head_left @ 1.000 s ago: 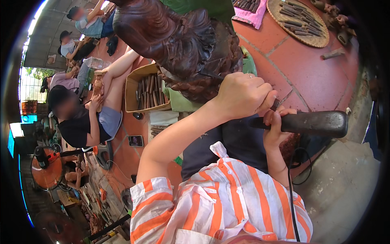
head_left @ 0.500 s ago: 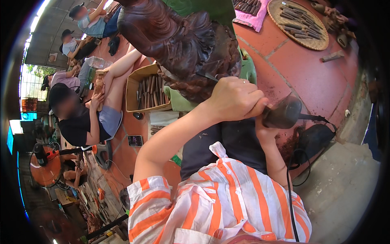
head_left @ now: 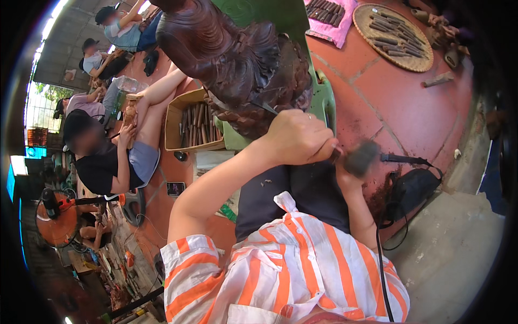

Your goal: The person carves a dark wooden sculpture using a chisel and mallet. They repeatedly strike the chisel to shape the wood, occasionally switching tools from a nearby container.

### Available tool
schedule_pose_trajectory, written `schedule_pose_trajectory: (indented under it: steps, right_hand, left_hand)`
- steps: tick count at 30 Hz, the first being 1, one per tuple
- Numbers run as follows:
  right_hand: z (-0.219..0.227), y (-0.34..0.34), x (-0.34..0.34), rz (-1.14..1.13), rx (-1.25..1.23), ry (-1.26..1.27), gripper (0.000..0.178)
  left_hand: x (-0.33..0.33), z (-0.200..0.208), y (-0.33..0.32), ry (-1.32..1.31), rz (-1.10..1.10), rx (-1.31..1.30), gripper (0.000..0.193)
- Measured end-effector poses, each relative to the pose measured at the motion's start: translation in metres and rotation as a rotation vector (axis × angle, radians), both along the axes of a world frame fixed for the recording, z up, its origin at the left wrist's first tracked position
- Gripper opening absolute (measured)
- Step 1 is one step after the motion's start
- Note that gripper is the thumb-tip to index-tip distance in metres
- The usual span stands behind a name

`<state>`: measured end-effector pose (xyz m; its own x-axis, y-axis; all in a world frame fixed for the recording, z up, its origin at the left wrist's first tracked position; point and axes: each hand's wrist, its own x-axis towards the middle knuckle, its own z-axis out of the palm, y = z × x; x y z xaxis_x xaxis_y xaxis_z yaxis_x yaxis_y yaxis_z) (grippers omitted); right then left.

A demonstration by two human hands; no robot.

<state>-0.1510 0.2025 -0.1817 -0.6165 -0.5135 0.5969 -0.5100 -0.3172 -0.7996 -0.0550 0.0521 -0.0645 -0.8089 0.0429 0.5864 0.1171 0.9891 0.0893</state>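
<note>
Just beyond the person's knees, a dark brown wooden statue (head_left: 216, 54) of a seated figure in draped robes stands tilted in view, its rough carved base (head_left: 291, 75) nearest the worker and a green plastic seat (head_left: 322, 100) showing beside and beneath it. The left hand (head_left: 299, 137) is clenched around a chisel (head_left: 265, 107), whose thin metal blade slants out past the knuckles and meets the lower part of the statue. At the other side of that fist, the end of the chisel's handle points toward a dark mallet (head_left: 362, 158). The right hand (head_left: 346, 175) grasps this mallet, which is blurred and partly covers the fingers; whether it touches the handle, I cannot tell.

Under both hands lie dark trousers (head_left: 291, 189), below them an orange-and-white striped shirt (head_left: 302, 259). Left of the statue, a cardboard box (head_left: 170, 127) holds many upright tool handles (head_left: 198, 127), with a phone (head_left: 175, 189) on the red tiles (head_left: 421, 108) nearby. Farther left, 1 co-worker in a black shirt (head_left: 100, 170) holds a small wooden figure (head_left: 129, 112). At upper right, more tools lie on a round woven tray (head_left: 360, 26) and a pink cloth (head_left: 341, 36). Near the right forearm sits a black bag (head_left: 414, 189).
</note>
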Motion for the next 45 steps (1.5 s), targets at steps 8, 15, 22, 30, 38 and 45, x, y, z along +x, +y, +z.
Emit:
schedule_pose_trajectory:
  steps: [8,15,22,30,38,45]
  right_hand:
    - [0.016,-0.015,0.014,-0.042,-0.298,-0.18,0.025]
    - [0.027,-0.013,0.015,-0.024,-0.215,-0.138,0.024]
    - [0.027,-0.012,0.014,0.022,-0.175,-0.045,0.026]
    - [0.018,-0.011,0.01,0.01,-0.122,-0.024,0.025]
    - [0.015,-0.008,0.006,0.003,0.01,0.176,0.023]
    - [0.023,0.01,0.001,0.108,0.037,-0.119,0.025]
  left_hand:
    - [0.013,0.004,-0.002,-0.08,-0.07,0.029,0.019]
    - [0.015,0.005,-0.001,-0.031,-0.049,0.051,0.02]
    - [0.015,0.006,-0.004,-0.011,-0.02,0.067,0.023]
    - [0.02,0.005,-0.006,-0.043,-0.023,0.035,0.022]
    - [0.025,0.004,-0.011,-0.089,-0.034,0.01,0.025]
    - [0.023,0.021,0.022,-0.195,-0.178,0.003,0.031]
